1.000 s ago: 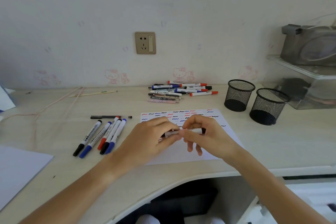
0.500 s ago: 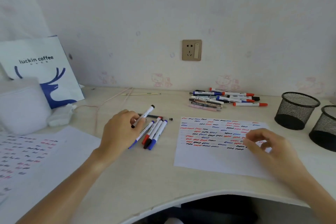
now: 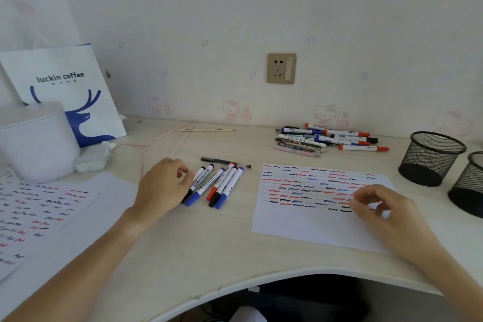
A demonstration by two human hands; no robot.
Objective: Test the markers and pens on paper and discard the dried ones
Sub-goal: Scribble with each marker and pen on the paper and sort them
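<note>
A white test paper (image 3: 308,227) covered with red, blue and black squiggles lies on the desk at centre right. My right hand (image 3: 381,214) rests on its right part, fingers loosely curled, holding nothing I can see. Left of the paper lies a row of several capped markers (image 3: 222,185) with black, blue and red caps. My left hand (image 3: 162,188) sits at the row's left side, thumb and fingertips touching the leftmost black marker (image 3: 199,180), which lies flat on the desk. A pile of pens and markers (image 3: 326,138) lies at the back by the wall.
Two black mesh cups (image 3: 431,157) (image 3: 467,185) stand at the right. A black pen (image 3: 217,161) and a small cap (image 3: 248,166) lie behind the row. At the left are a white container (image 3: 36,138), a paper bag (image 3: 65,86), marked sheets (image 3: 31,212) and a thin cord (image 3: 156,144).
Both hands first held a marker together over the paper. My left hand then carried the black marker left and laid it in the row. My right hand stayed on the paper.
</note>
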